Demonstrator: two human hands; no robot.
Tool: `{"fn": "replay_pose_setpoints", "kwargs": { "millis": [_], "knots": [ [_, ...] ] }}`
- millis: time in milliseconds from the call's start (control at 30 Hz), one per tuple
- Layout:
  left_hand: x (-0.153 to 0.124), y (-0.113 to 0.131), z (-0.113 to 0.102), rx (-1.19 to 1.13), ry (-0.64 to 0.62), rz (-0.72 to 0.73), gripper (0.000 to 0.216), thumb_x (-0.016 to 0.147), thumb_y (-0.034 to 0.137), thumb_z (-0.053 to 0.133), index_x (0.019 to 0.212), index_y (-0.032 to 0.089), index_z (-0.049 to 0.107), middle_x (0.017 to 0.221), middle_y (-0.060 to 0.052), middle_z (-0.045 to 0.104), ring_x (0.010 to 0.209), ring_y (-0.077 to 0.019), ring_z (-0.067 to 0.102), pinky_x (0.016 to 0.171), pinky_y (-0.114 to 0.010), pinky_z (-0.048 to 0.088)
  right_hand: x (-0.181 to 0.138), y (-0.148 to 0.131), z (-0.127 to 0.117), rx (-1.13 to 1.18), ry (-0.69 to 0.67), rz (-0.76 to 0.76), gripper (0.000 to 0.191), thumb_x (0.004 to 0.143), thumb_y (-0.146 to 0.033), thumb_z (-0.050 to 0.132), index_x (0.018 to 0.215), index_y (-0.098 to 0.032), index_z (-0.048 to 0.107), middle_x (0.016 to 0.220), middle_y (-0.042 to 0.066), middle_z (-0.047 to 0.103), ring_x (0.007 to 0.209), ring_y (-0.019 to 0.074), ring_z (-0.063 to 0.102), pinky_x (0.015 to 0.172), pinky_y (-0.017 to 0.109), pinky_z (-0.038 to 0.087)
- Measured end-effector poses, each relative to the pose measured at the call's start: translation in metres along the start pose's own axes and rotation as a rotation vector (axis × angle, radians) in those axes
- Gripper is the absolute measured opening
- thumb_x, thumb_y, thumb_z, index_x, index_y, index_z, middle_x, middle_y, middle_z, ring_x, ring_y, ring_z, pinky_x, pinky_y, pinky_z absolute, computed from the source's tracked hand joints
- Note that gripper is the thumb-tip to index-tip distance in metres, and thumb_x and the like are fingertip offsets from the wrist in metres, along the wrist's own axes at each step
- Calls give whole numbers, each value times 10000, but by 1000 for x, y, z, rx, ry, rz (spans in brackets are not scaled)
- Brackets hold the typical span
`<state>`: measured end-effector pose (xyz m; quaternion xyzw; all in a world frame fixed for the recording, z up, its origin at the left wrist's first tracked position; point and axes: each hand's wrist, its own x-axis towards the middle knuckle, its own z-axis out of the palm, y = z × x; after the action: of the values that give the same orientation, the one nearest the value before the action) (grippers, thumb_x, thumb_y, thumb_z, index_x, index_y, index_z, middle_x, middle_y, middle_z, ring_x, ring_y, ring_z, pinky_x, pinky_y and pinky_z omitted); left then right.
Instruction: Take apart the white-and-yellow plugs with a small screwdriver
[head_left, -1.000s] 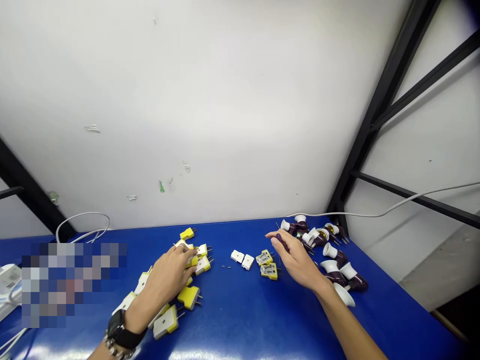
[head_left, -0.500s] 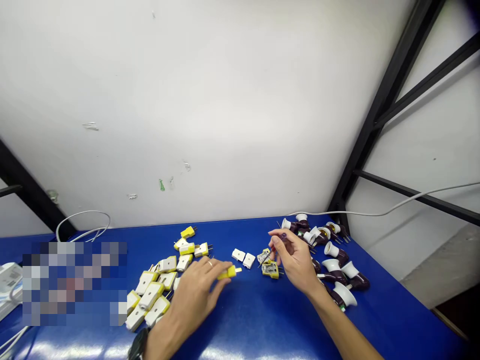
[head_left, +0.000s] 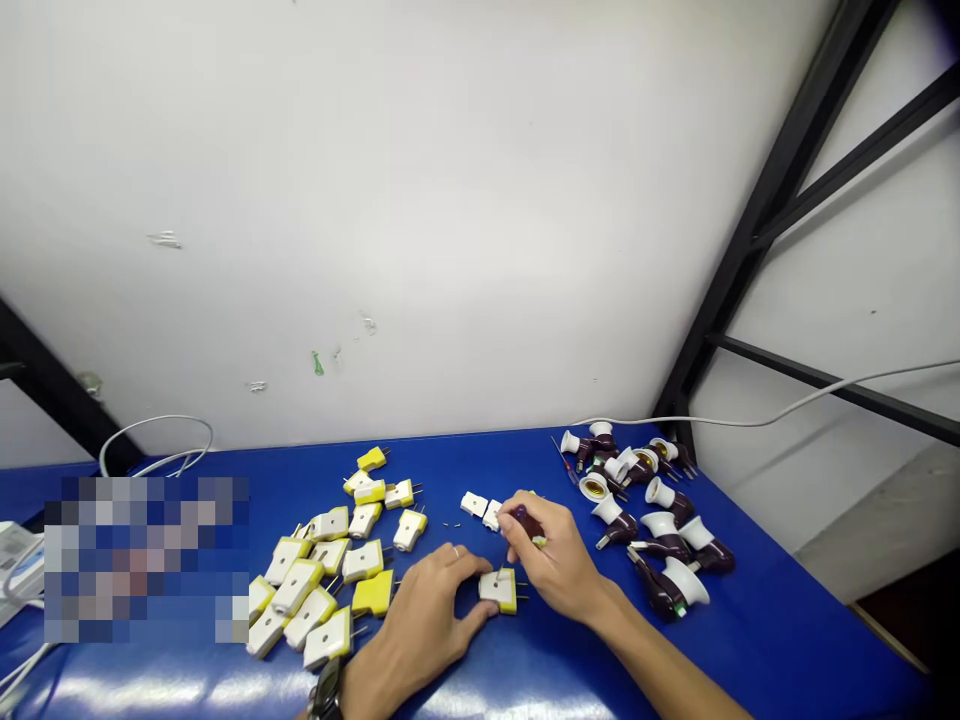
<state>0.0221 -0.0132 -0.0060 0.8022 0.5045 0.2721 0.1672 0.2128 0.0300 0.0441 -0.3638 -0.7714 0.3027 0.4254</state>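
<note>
A white-and-yellow electrical plug (head_left: pixel 491 598) lies on the blue tabletop, white face up and prongs pointing right. My left hand (head_left: pixel 431 605) grips its left end between thumb and forefinger. In my right hand (head_left: pixel 562 550) is a screwdriver (head_left: pixel 529 522) with a dark handle, tilted, its thin shaft reaching down to the middle of the plug's white face. Just behind my right hand are white plug covers (head_left: pixel 472 504), one partly hidden by the fingers. Yellow plug parts there are mostly covered by the hand. Two tiny screws (head_left: pixel 451 524) lie left of the covers.
Several yellow-and-white plugs (head_left: pixel 298 587) are heaped on the left. To the right sit several maroon-and-white lamp holders (head_left: pixel 660 535), with another screwdriver (head_left: pixel 566 462) beside them. A white cable (head_left: pixel 780 412) runs along the wall; black frame bars (head_left: pixel 739 270) stand at the right.
The plug in my left hand has gone from yellow side up to white side up, nearer me. My right hand has brought the screwdriver from the open yellow halves down to this plug.
</note>
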Motion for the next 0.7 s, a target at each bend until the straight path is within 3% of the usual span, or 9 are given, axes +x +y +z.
{"fn": "replay_pose_setpoints", "kwargs": {
  "millis": [133, 300, 400, 500, 600, 700],
  "knots": [
    [2, -3, 3, 10, 7, 8, 236, 799, 234, 773, 1028, 225, 720, 988, -67, 737, 938, -279, 692, 807, -369, 553, -1, -2, 3, -56, -37, -48, 205, 1015, -308, 501, 870, -207, 605, 732, 4, 610, 621, 154, 608, 600, 257, 472],
    [2, -3, 3, 1, 55, 78, 289, 796, 213, 760, 1079, 231, 702, 1043, -82, 729, 966, -295, 676, 891, -423, 537, -5, -5, 7, -114, -63, -177, 135, 994, -231, 513, 923, -216, 627, 799, 32, 658, 718, 185, 617, 687, 288, 484],
    [4, 2, 4, -79, 91, 135, 175, 874, 168, 634, 1031, 215, 694, 1014, -84, 732, 917, -262, 680, 831, -370, 539, -8, -7, 8, -100, -104, -211, 147, 990, -216, 508, 992, -213, 655, 839, 48, 676, 741, 190, 626, 698, 293, 496],
    [11, 7, 7, -206, 104, 134, 211, 932, 106, 493, 918, 192, 685, 875, -71, 741, 789, -216, 687, 720, -297, 513, -8, -7, 8, -99, -108, -208, 185, 987, -205, 505, 1063, -207, 674, 859, 54, 689, 729, 185, 627, 697, 298, 508],
    [17, 7, 11, -252, 94, 127, 240, 952, 110, 469, 843, 180, 671, 759, -52, 721, 666, -185, 653, 638, -259, 465, -7, -3, 8, -73, -38, -178, 195, 973, -227, 553, 1122, -203, 677, 865, 56, 688, 715, 180, 631, 656, 286, 518],
    [19, 3, 13, -276, 73, 146, 249, 964, 114, 464, 856, 178, 680, 752, -43, 714, 643, -162, 633, 622, -235, 441, -8, -2, 11, -44, 104, -168, 112, 942, -284, 634, 975, -200, 701, 758, 35, 659, 632, 165, 610, 567, 260, 498]
  ]
}}
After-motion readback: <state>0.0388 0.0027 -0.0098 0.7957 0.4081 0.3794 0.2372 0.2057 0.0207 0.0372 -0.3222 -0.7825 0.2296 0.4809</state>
